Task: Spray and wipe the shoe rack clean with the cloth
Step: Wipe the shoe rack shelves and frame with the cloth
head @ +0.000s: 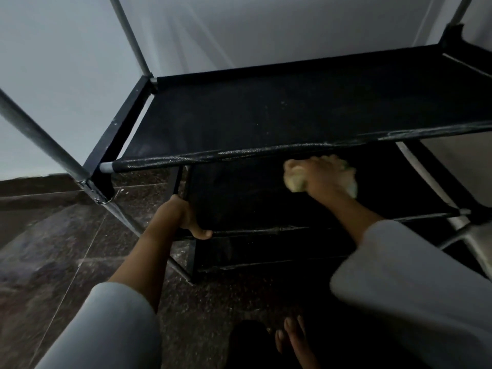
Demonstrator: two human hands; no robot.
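Note:
The shoe rack [266, 153] has black fabric shelves on grey metal poles and fills the middle of the view. My right hand [323, 179] reaches under the upper shelf and presses a bunched yellowish cloth [295, 179] onto the middle shelf. My left hand [183, 219] grips the front left corner of that middle shelf, thumb lying along its front bar. No spray bottle is in view.
A pale wall stands behind the rack. The floor [66, 249] is dark speckled stone tile. My bare foot [292, 339] is on the floor in front of the rack. A lower shelf [266, 251] sits beneath the middle one.

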